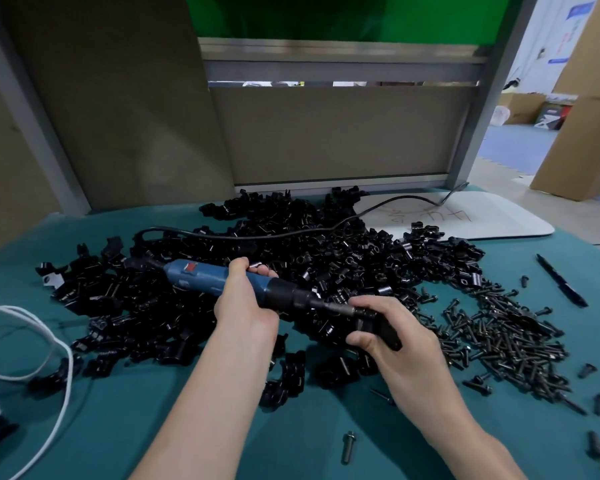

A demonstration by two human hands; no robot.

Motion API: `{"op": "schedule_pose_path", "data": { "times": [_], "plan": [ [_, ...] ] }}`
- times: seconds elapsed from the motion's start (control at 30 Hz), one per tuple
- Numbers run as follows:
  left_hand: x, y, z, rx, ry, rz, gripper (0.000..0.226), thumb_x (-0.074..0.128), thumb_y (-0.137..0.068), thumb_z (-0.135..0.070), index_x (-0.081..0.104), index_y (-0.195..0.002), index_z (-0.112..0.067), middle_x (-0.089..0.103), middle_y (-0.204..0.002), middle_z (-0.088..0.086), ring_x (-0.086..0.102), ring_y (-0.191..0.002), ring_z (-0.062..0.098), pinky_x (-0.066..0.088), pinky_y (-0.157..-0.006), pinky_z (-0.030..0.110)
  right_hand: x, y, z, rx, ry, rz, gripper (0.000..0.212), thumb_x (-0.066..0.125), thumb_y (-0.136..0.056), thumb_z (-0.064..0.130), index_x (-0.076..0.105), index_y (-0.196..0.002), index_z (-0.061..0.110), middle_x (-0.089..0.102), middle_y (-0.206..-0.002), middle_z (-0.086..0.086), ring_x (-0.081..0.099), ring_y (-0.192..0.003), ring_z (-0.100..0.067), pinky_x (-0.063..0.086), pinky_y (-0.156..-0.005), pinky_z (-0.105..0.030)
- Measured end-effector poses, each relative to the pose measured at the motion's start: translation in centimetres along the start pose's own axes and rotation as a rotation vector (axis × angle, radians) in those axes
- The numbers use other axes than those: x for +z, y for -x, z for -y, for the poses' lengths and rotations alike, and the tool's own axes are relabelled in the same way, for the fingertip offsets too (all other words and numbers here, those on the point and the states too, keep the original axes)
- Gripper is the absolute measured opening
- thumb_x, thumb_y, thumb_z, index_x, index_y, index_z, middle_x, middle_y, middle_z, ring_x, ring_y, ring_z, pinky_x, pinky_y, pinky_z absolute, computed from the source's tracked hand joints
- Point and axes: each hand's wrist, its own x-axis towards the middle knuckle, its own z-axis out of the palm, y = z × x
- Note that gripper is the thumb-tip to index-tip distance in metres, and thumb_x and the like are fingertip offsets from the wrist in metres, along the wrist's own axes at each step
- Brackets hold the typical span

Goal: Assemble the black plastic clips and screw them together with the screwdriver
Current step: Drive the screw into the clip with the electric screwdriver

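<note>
My left hand (245,299) grips the blue electric screwdriver (201,277) around its barrel, holding it nearly level with the bit pointing right. My right hand (392,336) holds a black plastic clip (378,325) pinched between thumb and fingers. The screwdriver's bit tip (352,310) meets the clip's upper left side. A big heap of black plastic clips (291,258) covers the middle of the teal table. A pile of dark screws (503,336) lies just right of my right hand.
The screwdriver's black cord (291,233) loops back over the clip heap towards a white board (465,216) at the back right. A black pen (561,280) lies at far right. A white cable (39,344) curls at left. Loose screws (349,446) lie near the front edge.
</note>
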Motion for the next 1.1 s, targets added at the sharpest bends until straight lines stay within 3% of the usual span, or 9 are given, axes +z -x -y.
{"op": "schedule_pose_path", "data": {
  "times": [0.07,0.13,0.2,0.3,0.33,0.43,0.5,0.73,1.1],
  "plan": [
    [0.3,-0.1,-0.7,-0.011,-0.009,-0.012,0.028,0.070,-0.092,-0.011,0.053,-0.115,-0.009,0.060,-0.076,0.003,0.058,-0.055,0.011,0.055,-0.048,0.024,0.5,0.0,0.2,-0.228,0.169,-0.041,0.054,0.072,-0.087,-0.009,0.067,-0.121,0.033,0.066,-0.122,0.021,0.058,-0.122,0.003,0.052,-0.095,-0.015],
    [0.5,-0.1,-1.5,-0.028,-0.018,-0.007,0.025,0.068,-0.094,-0.012,0.052,-0.113,-0.009,0.058,-0.076,0.003,0.057,-0.056,0.012,0.057,-0.049,0.024,0.8,0.1,0.0,-0.441,0.292,-0.085,0.045,0.068,-0.087,-0.007,0.066,-0.128,0.012,0.062,-0.135,0.007,0.052,-0.136,-0.006,0.053,-0.101,-0.023],
    [0.7,0.1,-2.3,-0.058,-0.011,-0.008,0.019,0.068,-0.095,-0.014,0.051,-0.101,-0.010,0.059,-0.068,0.003,0.057,-0.047,0.012,0.058,-0.050,0.025,0.3,0.2,-0.3,-0.509,0.287,-0.106,0.045,0.062,-0.089,-0.001,0.063,-0.132,0.013,0.061,-0.137,0.006,0.052,-0.138,-0.009,0.052,-0.101,-0.020],
    [0.8,0.2,-3.5,-0.041,0.039,-0.008,0.018,0.067,-0.094,-0.014,0.050,-0.090,-0.010,0.059,-0.054,0.002,0.055,-0.038,0.013,0.053,-0.045,0.024,-0.3,0.3,0.6,-0.180,0.054,-0.168,0.032,0.064,-0.090,0.038,0.064,-0.120,0.049,0.067,-0.121,0.022,0.064,-0.114,0.000,0.054,-0.087,-0.013],
    [0.8,0.3,-3.6,-0.017,0.039,-0.002,0.018,0.068,-0.093,-0.013,0.051,-0.090,-0.011,0.058,-0.052,0.001,0.055,-0.038,0.013,0.053,-0.045,0.024,-0.3,0.1,1.0,-0.016,-0.098,-0.189,0.029,0.067,-0.085,0.048,0.068,-0.114,0.051,0.071,-0.115,0.021,0.068,-0.106,-0.001,0.054,-0.084,-0.014],
    [0.8,0.8,-2.9,0.093,-0.002,0.064,0.016,0.069,-0.090,-0.011,0.053,-0.093,-0.011,0.059,-0.058,0.000,0.056,-0.042,0.011,0.053,-0.050,0.023,-0.3,-0.6,0.5,0.317,-0.662,-0.161,0.035,0.077,-0.075,0.041,0.080,-0.108,0.028,0.078,-0.111,-0.006,0.074,-0.106,-0.023,0.061,-0.088,-0.033],
    [1.2,1.3,-2.1,0.182,-0.029,0.124,0.016,0.069,-0.090,-0.009,0.052,-0.090,-0.010,0.058,-0.060,-0.001,0.055,-0.044,0.010,0.052,-0.051,0.023,-0.1,-0.9,0.8,0.416,-0.852,-0.152,0.031,0.076,-0.078,0.028,0.081,-0.105,0.013,0.076,-0.110,-0.018,0.074,-0.106,-0.031,0.063,-0.083,-0.036],
    [2.1,2.4,-0.4,0.346,-0.118,0.292,0.018,0.069,-0.089,-0.011,0.053,-0.097,-0.010,0.059,-0.064,-0.001,0.057,-0.051,0.011,0.054,-0.056,0.027,0.4,-0.7,0.9,0.501,-0.948,-0.130,0.029,0.075,-0.081,0.021,0.080,-0.104,0.005,0.073,-0.116,-0.025,0.072,-0.111,-0.034,0.063,-0.083,-0.038],
    [1.8,1.8,-0.9,0.366,-0.107,0.276,0.021,0.070,-0.089,-0.013,0.053,-0.100,-0.011,0.060,-0.064,-0.002,0.057,-0.051,0.011,0.053,-0.055,0.028,0.3,-0.8,1.0,0.461,-0.973,-0.161,0.039,0.071,-0.083,0.020,0.071,-0.115,-0.001,0.075,-0.113,-0.022,0.075,-0.105,-0.029,0.063,-0.079,-0.035]
  ]
}}
